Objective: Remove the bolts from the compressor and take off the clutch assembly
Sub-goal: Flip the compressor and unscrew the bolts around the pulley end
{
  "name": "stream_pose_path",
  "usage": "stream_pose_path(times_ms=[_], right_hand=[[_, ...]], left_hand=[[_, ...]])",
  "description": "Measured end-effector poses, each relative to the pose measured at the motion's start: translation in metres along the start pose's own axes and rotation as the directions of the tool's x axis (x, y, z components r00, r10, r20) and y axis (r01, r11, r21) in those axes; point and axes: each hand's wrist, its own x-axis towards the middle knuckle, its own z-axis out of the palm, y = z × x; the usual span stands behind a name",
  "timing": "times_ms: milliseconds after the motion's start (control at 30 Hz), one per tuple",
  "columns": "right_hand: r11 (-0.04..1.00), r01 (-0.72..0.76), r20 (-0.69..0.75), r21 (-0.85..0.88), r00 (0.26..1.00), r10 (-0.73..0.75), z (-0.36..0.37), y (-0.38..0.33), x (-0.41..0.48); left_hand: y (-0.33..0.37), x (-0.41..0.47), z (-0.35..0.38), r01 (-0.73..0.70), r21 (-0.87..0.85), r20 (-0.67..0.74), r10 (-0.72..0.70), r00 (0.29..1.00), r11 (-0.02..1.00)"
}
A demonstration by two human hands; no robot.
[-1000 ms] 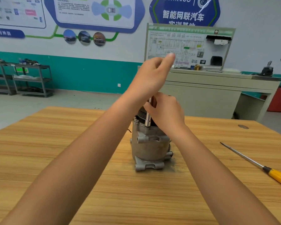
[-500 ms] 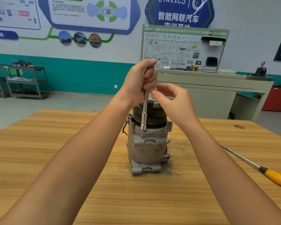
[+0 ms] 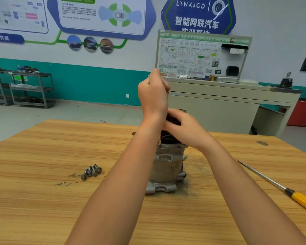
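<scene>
A compressor [image 3: 166, 167] stands on end in the middle of a wooden table [image 3: 42, 209], at 12 o'clock from the viewer. Its long axis runs straight up and down: the foot rests on the wood and the black ribbed clutch [image 3: 169, 138] points up. The left hand [image 3: 153, 96] is a closed fist raised above it, apparently wrapped round a socket driver [image 3: 158, 142]. Only the driver's silver tip shows, beside the wrist at the casing's top edge. The right hand [image 3: 182, 129] curls over the clutch and holds it. Four loose bolts [image 3: 91, 171] lie together at 9 o'clock of the compressor, and a yellow-handled screwdriver [image 3: 279, 186] lies well apart at 4 o'clock. This looks like loosening a remaining bolt. The driver should stay upright, in line with the bolt, while the right hand keeps the tall body from twisting or tipping.
</scene>
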Motion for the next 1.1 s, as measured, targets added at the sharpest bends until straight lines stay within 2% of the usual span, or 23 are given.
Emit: stream_pose_path(times_ms=[100,200,333,533,733,833,900,967,1033,1100], right_hand=[[0.987,0.029,0.013,-0.158,1.000,-0.028,-0.001,0.006,-0.001],[0.991,0.051,-0.019,-0.127,0.998,-0.054,0.001,0.007,-0.002],[0.993,0.071,-0.020,-0.093,0.997,-0.073,0.000,0.010,-0.003],[0.996,0.067,0.001,-0.059,0.998,-0.067,-0.003,0.011,-0.002],[0.993,0.108,-0.006,-0.049,0.994,-0.109,-0.003,0.013,-0.003],[0.994,0.106,0.009,-0.023,0.994,-0.106,-0.004,0.013,-0.001],[0.998,0.063,0.022,0.003,0.998,-0.063,-0.005,0.013,0.001],[0.997,0.038,0.033,0.063,0.999,-0.040,-0.006,0.014,0.003],[0.996,0.035,0.034,0.084,0.999,-0.038,-0.006,0.014,0.005],[0.997,0.019,0.037,0.080,0.999,-0.022,-0.006,0.014,0.005]], left_hand=[[0.002,0.009,-0.005,0.099,-0.070,0.185,-0.085,0.979,0.993],[0.002,0.017,-0.010,0.179,-0.073,0.335,-0.145,0.931,0.981],[0.001,0.022,-0.016,0.216,-0.090,0.476,-0.149,0.867,0.972],[-0.003,0.030,-0.021,0.235,-0.101,0.628,-0.121,0.769,0.967],[-0.003,0.030,-0.020,0.315,-0.177,0.697,-0.107,0.709,0.932],[-0.003,0.028,-0.023,0.323,-0.220,0.667,-0.099,0.738,0.921],[-0.004,0.024,-0.024,0.271,-0.202,0.623,-0.091,0.777,0.941],[-0.002,0.020,-0.026,0.223,-0.160,0.612,-0.080,0.787,0.962],[0.005,0.021,-0.032,0.172,-0.074,0.612,-0.092,0.786,0.982],[0.014,0.024,-0.037,0.037,0.137,0.526,-0.105,0.844,0.990]])
